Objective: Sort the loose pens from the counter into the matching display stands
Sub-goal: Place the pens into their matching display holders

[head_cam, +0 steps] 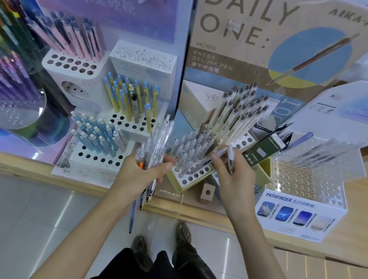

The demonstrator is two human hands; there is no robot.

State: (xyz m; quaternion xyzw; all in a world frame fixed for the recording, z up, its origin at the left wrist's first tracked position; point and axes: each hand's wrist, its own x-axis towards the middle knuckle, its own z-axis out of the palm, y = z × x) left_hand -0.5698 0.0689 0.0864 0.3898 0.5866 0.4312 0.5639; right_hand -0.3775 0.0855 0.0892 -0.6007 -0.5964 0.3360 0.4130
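Being gripped in the left hand (142, 173), with fingers and thumb curled tight round it, a bundle of loose pens (157, 140) is being held just off the near edge of the wooden counter (367, 207), its long axis running near to far, tips pointing down at the floor and clicker ends fanning toward the displays. The barrels are looking clear, glossy, slim and round, with an orange detail showing by the palm. A single pen (231, 157) of the same pale, see-through kind is being pinched in the right hand (232, 177), fingers narrow and curled round it; whether a second thin barrel is being held beside it cannot be told. This pen is being held steeply tilted over the stand of grey pens (191, 147), and the open holes (190, 177) of that stand are lying just near and left of the fingertips, so the right hand is being judged much the nearer one. A clear acrylic tray (309, 180), drilled with many small holes and carrying transparent pens at its far side, is standing just to the right. The match is being judged likelier there, since the grey pens are looking matte and opaque, though this is not being shown for certain.
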